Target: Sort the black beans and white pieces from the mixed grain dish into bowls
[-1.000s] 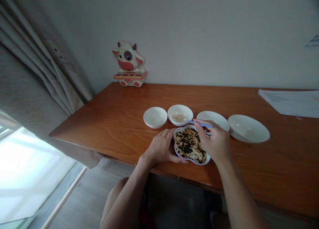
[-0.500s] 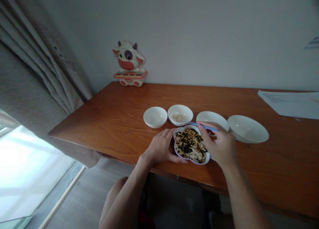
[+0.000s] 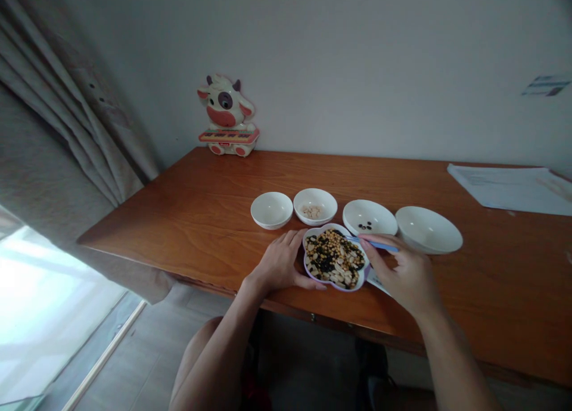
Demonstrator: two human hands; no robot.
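A purple-rimmed, flower-shaped bowl (image 3: 308, 267) sits near the table's front edge, filled with mixed yellow kernels, black beans and pale flat seeds. My left hand (image 3: 281, 262) grips its left side, thumb along the front and fingers behind. My right hand (image 3: 404, 274) pinches slim blue tweezers (image 3: 383, 245), whose tips reach over the bowl's far right part; whether they hold anything is too small to tell. Behind stand four white bowls: the leftmost bowl (image 3: 271, 211) looks bare inside, the second bowl (image 3: 315, 198) holds pale seeds, the third bowl (image 3: 373, 211) a few black beans. The rightmost bowl (image 3: 429, 229) shows no contents.
A cow-shaped toy keyboard (image 3: 227, 119) stands at the table's back left. Paper sheets (image 3: 504, 187) lie at the back right. Something flat and white (image 3: 378, 283) is partly hidden under my right hand. A curtain (image 3: 67, 131) hangs at the left.
The tweezers have moved from the third white bowl's left rim back over the flower-shaped bowl. Black beans in the third bowl are now visible. The view has shifted slightly right.
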